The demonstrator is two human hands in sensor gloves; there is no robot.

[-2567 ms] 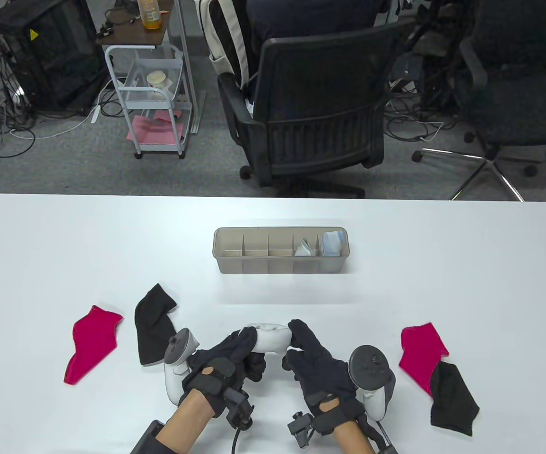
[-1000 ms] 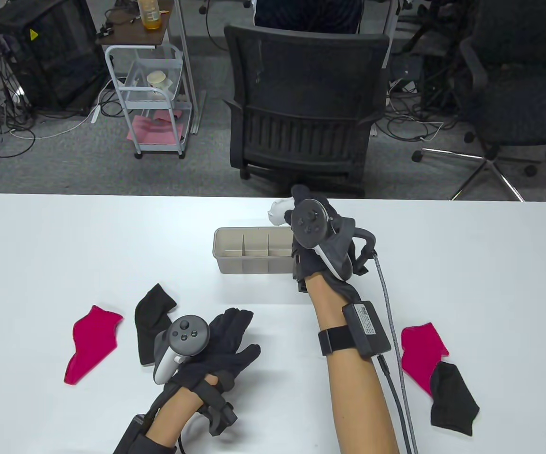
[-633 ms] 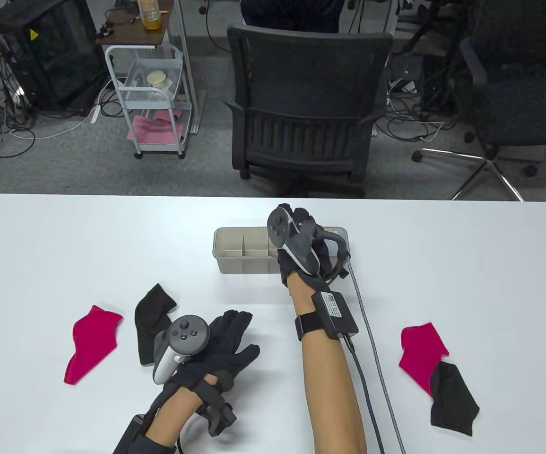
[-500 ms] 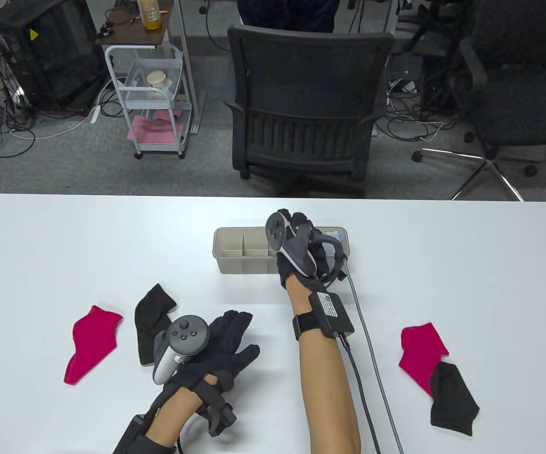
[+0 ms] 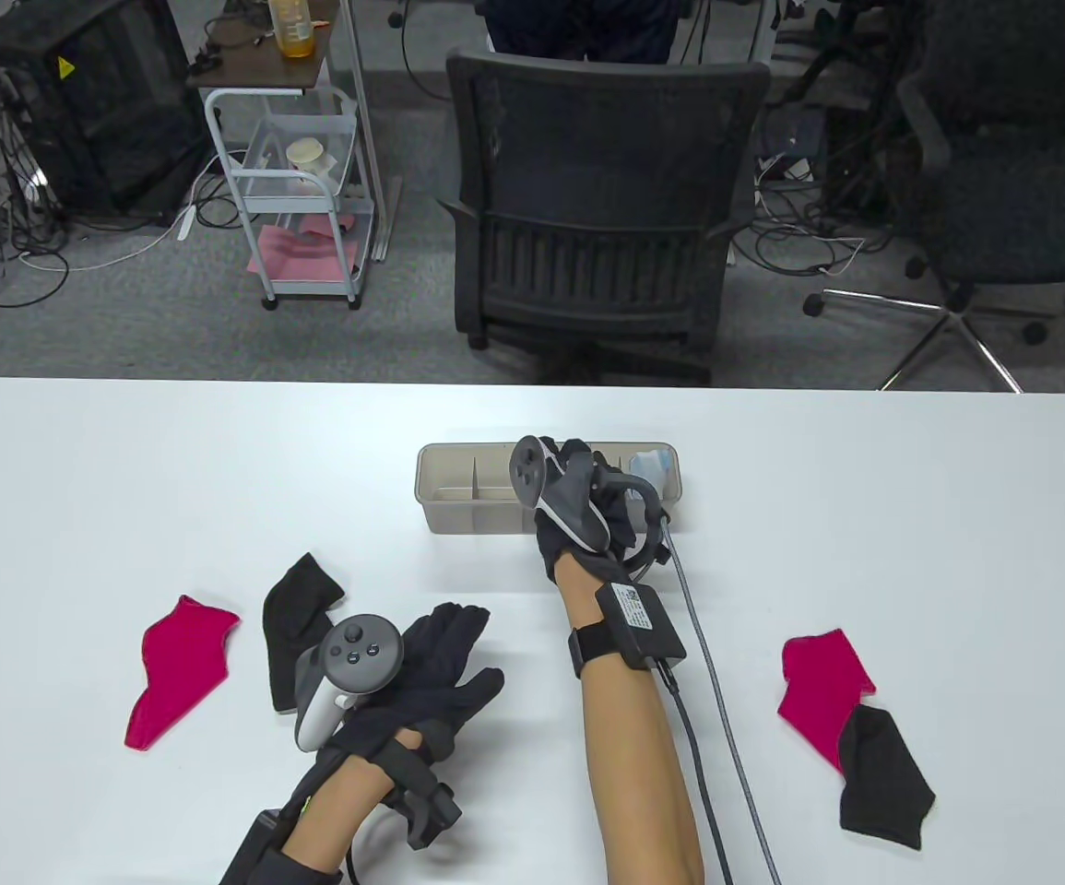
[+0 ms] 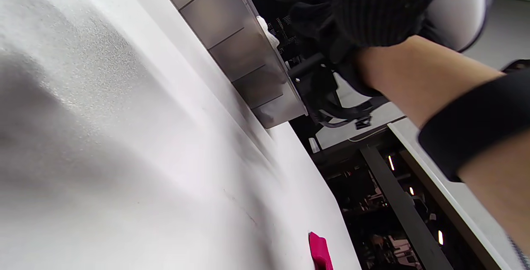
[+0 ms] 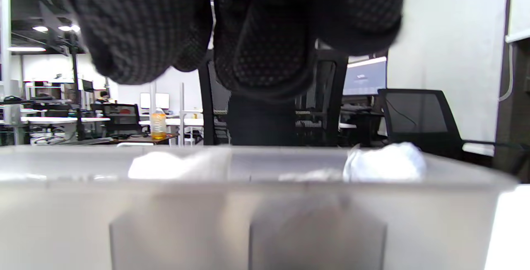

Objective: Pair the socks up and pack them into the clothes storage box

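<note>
The beige storage box (image 5: 472, 505) stands mid-table. My right hand (image 5: 585, 464) hovers over its middle-right compartments. In the right wrist view its fingers (image 7: 265, 54) hang above the box rim (image 7: 265, 187) with nothing between them. A white sock roll (image 7: 165, 164) lies inside just below, and a light-blue pair (image 5: 650, 466) fills the rightmost compartment. My left hand (image 5: 444, 659) rests flat on the table. A red sock (image 5: 177, 682) and a black sock (image 5: 297, 627) lie at left. Another red sock (image 5: 818, 682) lies at right, partly under a black sock (image 5: 882, 774).
The box's left compartments (image 5: 454, 484) hold nothing. A cable (image 5: 707, 645) trails from my right wrist toward the near edge. A black office chair (image 5: 601, 203) stands behind the table's far edge. The left wrist view shows the box wall (image 6: 236, 50) and my right forearm (image 6: 434, 79).
My right hand carried the white roll from the near table to above the box, then lowered over the middle-right compartments; the roll has left its fingers. The left hand settled flat and stayed.
</note>
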